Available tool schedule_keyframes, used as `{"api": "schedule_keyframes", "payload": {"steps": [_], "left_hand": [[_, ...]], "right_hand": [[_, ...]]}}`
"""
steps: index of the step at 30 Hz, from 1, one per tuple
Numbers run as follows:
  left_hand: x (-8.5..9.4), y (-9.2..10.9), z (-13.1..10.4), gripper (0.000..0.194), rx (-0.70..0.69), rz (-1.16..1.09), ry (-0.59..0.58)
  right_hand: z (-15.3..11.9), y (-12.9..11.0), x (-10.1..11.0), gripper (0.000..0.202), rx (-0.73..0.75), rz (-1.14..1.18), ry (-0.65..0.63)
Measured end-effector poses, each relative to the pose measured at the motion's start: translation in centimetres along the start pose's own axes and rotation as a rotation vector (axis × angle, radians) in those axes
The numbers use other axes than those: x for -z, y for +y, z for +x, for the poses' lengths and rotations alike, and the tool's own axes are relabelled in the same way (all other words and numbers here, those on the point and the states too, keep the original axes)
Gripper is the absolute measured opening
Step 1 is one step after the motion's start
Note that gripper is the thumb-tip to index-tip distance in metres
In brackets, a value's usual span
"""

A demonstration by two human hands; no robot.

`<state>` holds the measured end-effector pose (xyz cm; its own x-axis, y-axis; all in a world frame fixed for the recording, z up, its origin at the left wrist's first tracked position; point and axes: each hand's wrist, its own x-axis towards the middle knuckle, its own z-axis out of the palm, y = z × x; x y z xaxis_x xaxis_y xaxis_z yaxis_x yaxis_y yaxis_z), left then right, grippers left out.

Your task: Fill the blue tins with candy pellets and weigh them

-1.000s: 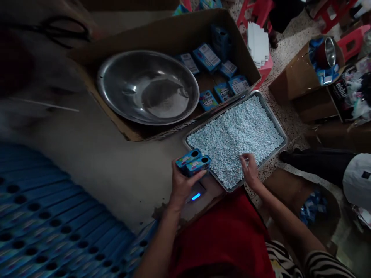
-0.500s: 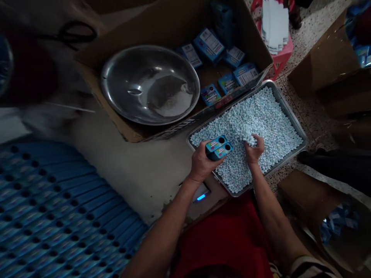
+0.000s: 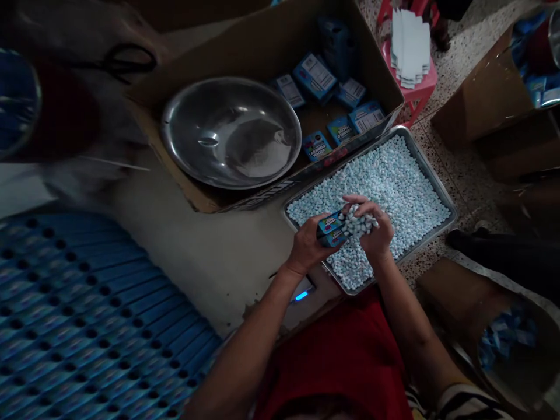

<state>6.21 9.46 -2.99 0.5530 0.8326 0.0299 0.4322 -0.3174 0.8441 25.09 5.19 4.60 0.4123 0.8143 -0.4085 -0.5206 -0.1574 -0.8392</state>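
Two small blue candy boxes (image 3: 331, 228), side by side, are gripped in my left hand (image 3: 305, 246) over the left edge of a metal tray (image 3: 440, 169). Small pale blue and white candies (image 3: 394, 175) fill the tray. My right hand (image 3: 378, 233) cups a heap of these candies, palm turned toward the boxes, with the fingers curled round the pile. The heap touches the boxes' holed ends, and some candies lie at the upper hole. The lower hole is hidden behind the candies.
A cardboard box (image 3: 170, 181) behind the tray holds a steel bowl (image 3: 231, 134) and several blue boxes (image 3: 315, 76). Rows of holed blue boxes (image 3: 96, 315) cover the left. A small scale with a lit display (image 3: 301, 296) sits near my left forearm. White cards (image 3: 410, 46) lie on a pink stool (image 3: 422, 87).
My right hand has lifted a handful of candies from the tray, turned, and moved left against the boxes. My left hand has shifted slightly right, tilting the holed ends toward the handful.
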Motion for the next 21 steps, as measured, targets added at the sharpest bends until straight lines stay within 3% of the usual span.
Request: {"api": "schedule_keyframes", "payload": {"steps": [8,13,15,17,21], "left_hand": [[0.2,-0.4,0.1,0.077,-0.047,-0.043,-0.049],[0.0,-0.6,0.6,0.067,-0.095,-0.113,-0.066],[0.0,-0.7,1.1,0.064,-0.143,-0.097,-0.052],[0.3,-0.9,1.5,0.064,-0.144,-0.059,-0.047],[1.1,-0.9,1.8,0.067,-0.121,-0.036,-0.111]], "right_hand": [[0.7,-0.9,-2.4,0.045,0.196,-0.016,-0.028],[-1.1,-0.2,-3.0,0.053,0.246,-0.18,-0.053],[-1.7,0.2,-1.3,0.056,0.318,-0.267,-0.054],[-1.4,0.6,1.9,0.058,0.374,-0.431,0.011],[2.7,2.2,9.5,0.053,0.398,-0.985,0.248]]}}
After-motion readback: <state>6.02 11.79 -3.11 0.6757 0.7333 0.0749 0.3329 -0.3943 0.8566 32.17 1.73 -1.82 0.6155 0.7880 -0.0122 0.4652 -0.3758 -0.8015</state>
